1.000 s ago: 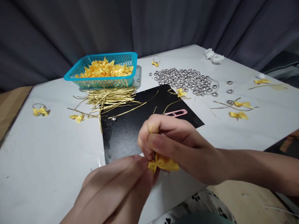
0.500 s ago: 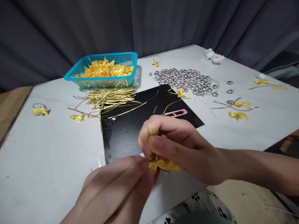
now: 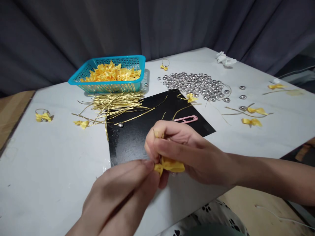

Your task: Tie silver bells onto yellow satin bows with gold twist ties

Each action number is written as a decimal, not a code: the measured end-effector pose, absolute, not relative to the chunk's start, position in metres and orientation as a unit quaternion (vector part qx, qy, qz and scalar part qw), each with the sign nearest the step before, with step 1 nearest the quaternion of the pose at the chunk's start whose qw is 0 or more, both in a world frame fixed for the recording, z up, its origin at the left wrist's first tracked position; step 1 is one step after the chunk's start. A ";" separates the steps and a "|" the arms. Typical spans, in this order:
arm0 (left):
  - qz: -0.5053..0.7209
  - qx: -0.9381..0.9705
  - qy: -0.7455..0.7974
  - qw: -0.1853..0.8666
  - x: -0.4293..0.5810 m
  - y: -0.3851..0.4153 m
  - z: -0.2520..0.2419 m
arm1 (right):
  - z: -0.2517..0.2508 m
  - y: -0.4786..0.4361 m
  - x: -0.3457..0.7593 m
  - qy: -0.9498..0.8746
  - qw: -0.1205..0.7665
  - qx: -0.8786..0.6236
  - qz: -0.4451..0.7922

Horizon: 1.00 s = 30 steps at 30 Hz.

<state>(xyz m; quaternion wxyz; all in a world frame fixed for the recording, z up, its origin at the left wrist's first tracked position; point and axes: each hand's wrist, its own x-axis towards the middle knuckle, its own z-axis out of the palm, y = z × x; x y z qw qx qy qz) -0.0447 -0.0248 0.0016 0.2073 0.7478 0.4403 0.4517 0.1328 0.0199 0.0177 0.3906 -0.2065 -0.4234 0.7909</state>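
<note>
A yellow ribbon bow (image 3: 173,165) is held between both hands over the table's near part. My left hand (image 3: 125,186) pinches the bow's left end between thumb and fingers. My right hand (image 3: 187,152) is closed above and behind the bow, its thumb bent over the forefinger. A thin gold wire (image 3: 154,132) pokes up by the right forefinger, where a tan wrap or band shows. Part of the bow and the wire's lower run are hidden by the fingers. Just beyond the right hand, a pink cutter (image 3: 188,119) lies on a black mat (image 3: 133,141).
A blue basket (image 3: 108,88) of yellow bows stands at the back left, with a bundle of gold wires (image 3: 115,102) before it. Silver heart-like beads (image 3: 194,83) are heaped at the back. Loose bows (image 3: 252,122), a wire ring with bow (image 3: 43,117) and crumpled tissue (image 3: 225,60) lie around.
Both hands, with the bow between them, have shifted slightly up and to the left. The grip looks the same, and the things on the table have stayed put.
</note>
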 end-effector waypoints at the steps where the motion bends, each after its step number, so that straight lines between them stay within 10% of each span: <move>1: 0.444 0.767 0.422 0.192 -0.044 -0.020 0.000 | 0.016 0.021 0.132 -0.397 0.387 -0.204 0.807; 30: 0.546 0.533 0.558 0.326 -0.006 0.004 -0.001 | 0.004 0.030 0.125 -0.090 0.363 -0.253 0.892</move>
